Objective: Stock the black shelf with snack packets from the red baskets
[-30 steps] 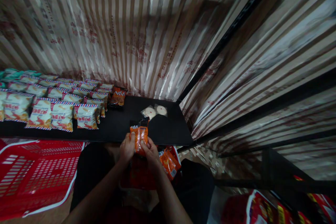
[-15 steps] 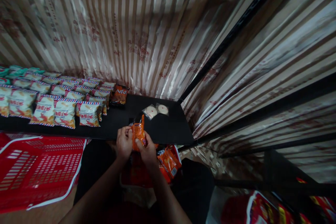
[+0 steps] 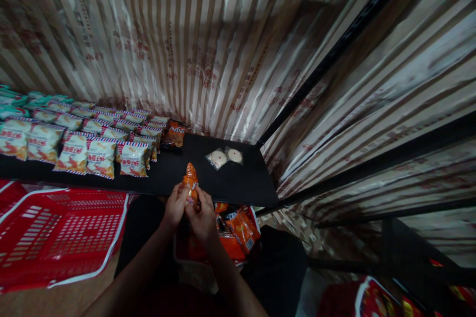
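Between my two hands is an orange snack bag [image 3: 191, 176], its upper end pointing toward the shelf. My left hand [image 3: 176, 206] grips its left side, fingers closed. My right hand [image 3: 203, 214] pinches the right side, with the thumb across the lower part. Both hands are just off the front edge of the black shelf [image 3: 238, 183]. Below them a red basket [image 3: 186, 252] holds more orange bags [image 3: 243, 228]. On the shelf an orange and black bag [image 3: 174, 133] stands at the right end of several white snack bags [image 3: 101, 157].
Two round white items in clear wrappers [image 3: 217, 158] lie on the shelf. Green bags [image 3: 13, 104] are at the far left. A large red basket [image 3: 67, 228] sits below left. A black post [image 3: 320, 69] and striped sheeting [image 3: 208, 34] border the shelf. Red packets [image 3: 379, 302] are lower right.
The orange bag has been turned and squeezed narrower between my hands; earlier its face was flatter and wider. The view has shifted slightly, so the shelf and bags appear further right.
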The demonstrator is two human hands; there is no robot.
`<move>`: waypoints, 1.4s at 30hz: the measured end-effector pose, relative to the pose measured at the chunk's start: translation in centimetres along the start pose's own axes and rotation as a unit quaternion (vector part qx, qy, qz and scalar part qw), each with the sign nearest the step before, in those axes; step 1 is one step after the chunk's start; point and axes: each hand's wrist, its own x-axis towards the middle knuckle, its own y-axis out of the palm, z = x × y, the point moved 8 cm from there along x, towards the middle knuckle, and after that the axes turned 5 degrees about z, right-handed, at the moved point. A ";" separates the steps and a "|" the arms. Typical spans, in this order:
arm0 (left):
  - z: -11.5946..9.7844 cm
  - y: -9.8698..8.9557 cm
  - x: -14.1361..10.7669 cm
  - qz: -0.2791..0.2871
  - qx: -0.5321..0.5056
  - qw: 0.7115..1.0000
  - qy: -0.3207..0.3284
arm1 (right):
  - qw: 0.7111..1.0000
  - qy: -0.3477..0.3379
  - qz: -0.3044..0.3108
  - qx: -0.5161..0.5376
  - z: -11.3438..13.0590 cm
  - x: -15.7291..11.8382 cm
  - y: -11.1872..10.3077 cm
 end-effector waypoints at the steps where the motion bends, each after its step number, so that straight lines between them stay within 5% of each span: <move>1: 0.0 0.0 0.0 0.007 -0.022 1.000 -0.004 | 1.000 -0.006 0.006 -0.007 0.2 -0.1 0.3; 9: -0.7 0.9 -0.2 0.089 -0.118 0.989 -0.021 | 0.999 -0.030 0.025 -0.009 0.3 -0.1 1.4; 12: 0.1 0.5 0.1 0.075 -0.158 0.983 -0.053 | 0.999 -0.029 0.032 0.016 -0.2 0.5 1.4; 18: 1.8 0.1 0.4 0.067 -0.218 0.960 -0.160 | 0.985 0.092 -0.005 0.145 -4.4 2.3 1.2; 23: 2.1 -0.4 0.9 0.065 -0.219 0.952 -0.202 | 0.932 0.159 0.114 0.306 -4.4 2.3 3.7; 29: 1.4 -0.6 1.7 0.098 -0.228 0.949 -0.194 | 0.897 0.173 0.195 0.358 -2.5 1.6 4.5; 33: 0.3 -0.9 2.0 0.129 -0.223 0.951 -0.171 | 0.888 0.174 0.193 0.379 -2.3 1.9 5.0; 42: -1.4 -5.3 4.9 -0.029 0.017 0.999 -0.035 | 0.912 0.160 0.098 0.365 -3.6 5.8 7.1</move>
